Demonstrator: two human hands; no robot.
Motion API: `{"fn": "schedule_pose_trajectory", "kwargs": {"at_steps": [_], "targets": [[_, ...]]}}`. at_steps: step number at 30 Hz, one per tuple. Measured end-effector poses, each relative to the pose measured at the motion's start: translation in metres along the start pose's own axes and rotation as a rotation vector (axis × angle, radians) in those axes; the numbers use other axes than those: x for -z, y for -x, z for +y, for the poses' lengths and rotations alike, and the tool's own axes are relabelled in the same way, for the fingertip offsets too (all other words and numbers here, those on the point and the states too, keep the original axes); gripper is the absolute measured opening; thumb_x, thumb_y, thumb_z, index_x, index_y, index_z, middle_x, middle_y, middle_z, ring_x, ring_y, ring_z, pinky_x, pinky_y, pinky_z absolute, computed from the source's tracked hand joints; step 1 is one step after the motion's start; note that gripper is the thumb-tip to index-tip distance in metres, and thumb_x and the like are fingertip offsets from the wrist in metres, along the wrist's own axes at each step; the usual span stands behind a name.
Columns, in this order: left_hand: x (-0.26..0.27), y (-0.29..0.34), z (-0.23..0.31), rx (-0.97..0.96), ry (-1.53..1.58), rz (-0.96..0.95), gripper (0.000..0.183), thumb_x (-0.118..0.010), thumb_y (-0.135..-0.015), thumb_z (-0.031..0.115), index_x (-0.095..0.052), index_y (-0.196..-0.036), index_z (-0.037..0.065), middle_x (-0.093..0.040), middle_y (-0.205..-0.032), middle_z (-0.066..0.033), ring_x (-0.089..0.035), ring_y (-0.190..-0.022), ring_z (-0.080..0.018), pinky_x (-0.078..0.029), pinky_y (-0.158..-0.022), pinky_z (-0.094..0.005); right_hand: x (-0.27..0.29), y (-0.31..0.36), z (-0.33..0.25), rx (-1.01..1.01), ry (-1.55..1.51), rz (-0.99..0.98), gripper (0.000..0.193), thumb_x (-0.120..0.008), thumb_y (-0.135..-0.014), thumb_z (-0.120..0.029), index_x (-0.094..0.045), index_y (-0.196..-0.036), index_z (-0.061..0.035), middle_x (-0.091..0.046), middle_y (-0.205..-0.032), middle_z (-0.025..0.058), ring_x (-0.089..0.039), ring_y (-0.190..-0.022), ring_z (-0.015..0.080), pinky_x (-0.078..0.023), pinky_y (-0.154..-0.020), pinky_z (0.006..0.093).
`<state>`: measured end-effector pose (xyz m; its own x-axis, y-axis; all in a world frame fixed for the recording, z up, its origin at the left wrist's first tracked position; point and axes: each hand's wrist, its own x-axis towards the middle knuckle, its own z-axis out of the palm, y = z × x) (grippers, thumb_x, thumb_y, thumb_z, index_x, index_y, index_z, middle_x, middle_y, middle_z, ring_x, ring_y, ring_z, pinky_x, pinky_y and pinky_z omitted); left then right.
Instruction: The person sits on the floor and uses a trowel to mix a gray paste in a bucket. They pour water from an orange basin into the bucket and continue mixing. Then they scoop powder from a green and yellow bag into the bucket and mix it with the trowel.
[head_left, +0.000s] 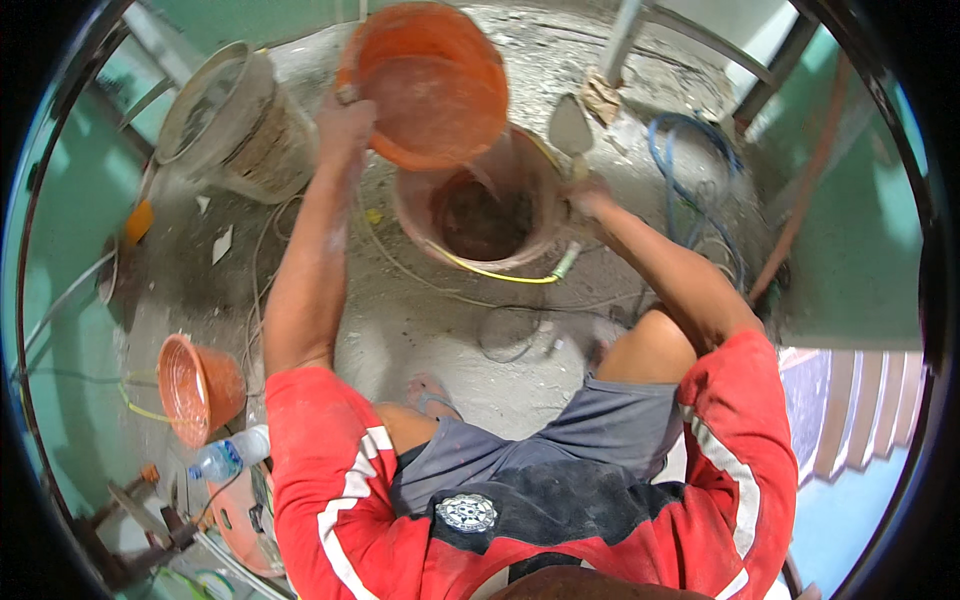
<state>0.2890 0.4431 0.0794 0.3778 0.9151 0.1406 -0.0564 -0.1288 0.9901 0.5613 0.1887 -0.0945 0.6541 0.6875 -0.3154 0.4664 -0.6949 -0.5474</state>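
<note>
Orange bucket (pixel 415 30) hid part of pail (pixel 420 222) beneath it, what pail held was unclear, right hand (pixel 585 197), lower right of orange bucket, was blurred, metal leg (pixel 622 42) farther right got cut off.

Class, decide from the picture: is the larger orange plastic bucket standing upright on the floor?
No, the person's left hand holds the larger orange plastic bucket tilted over a wide, pale plastic bucket.

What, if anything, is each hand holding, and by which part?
The left hand holds the tilted orange bucket by its left edge; the right hand seems to hold the trowel by its handle.
</note>
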Motion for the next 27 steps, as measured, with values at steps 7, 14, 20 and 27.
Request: {"fn": "schedule_pose_trajectory", "kwargs": {"at_steps": [7,14,20,27], "targets": [[0.017,-0.013,-0.022,-0.071,-0.051,-0.069,0.054,-0.057,-0.070,-0.002,-0.051,-0.124,-0.004,-0.064,-0.095,-0.0110,-0.064,-0.078,-0.0202,-0.053,-0.067,-0.0313,0.014,0.028,-0.030,-0.092,0.000,0.013,0.054,-0.073,-0.074,-0.043,-0.069,-0.106,0.0005,-0.070,-0.101,0.0173,-0.067,-0.092,0.0251,-0.051,-0.082,0.0397],[0.005,-0.008,-0.009,0.001,-0.019,-0.060,0.053,-0.055,-0.070,-0.006,-0.053,-0.123,-0.005,-0.064,-0.101,-0.0125,-0.065,-0.084,-0.0209,-0.053,-0.073,-0.0317,0.004,0.006,-0.005,-0.026,0.058,-0.010,0.042,-0.069,-0.079,-0.040,-0.071,-0.109,-0.0110,-0.070,-0.102,0.0156,-0.067,-0.089,0.0235,-0.051,-0.081,0.0378],[0.001,0.002,0.012,0.029,-0.160,-0.051,0.055,-0.057,-0.071,-0.004,-0.051,-0.125,-0.005,-0.063,-0.102,-0.0132,-0.064,-0.085,-0.0222,-0.052,-0.076,-0.0326,0.008,0.012,-0.003,-0.074,-0.103,-0.030,0.039,-0.069,-0.080,-0.037,-0.071,-0.100,-0.0037,-0.070,-0.088,0.0189,-0.068,-0.083,0.0274,-0.053,-0.077,0.0363],[0.004,0.003,0.009,0.022,-0.081,-0.050,0.054,-0.058,-0.071,-0.004,-0.051,-0.124,-0.006,-0.062,-0.103,-0.0138,-0.063,-0.087,-0.0226,-0.052,-0.077,-0.0331,0.012,0.025,-0.020,-0.082,0.005,0.040,0.040,-0.071,-0.079,-0.035,-0.070,-0.096,0.0012,-0.070,-0.090,0.0192,-0.068,-0.085,0.0269,-0.052,-0.078,0.0370]]}}
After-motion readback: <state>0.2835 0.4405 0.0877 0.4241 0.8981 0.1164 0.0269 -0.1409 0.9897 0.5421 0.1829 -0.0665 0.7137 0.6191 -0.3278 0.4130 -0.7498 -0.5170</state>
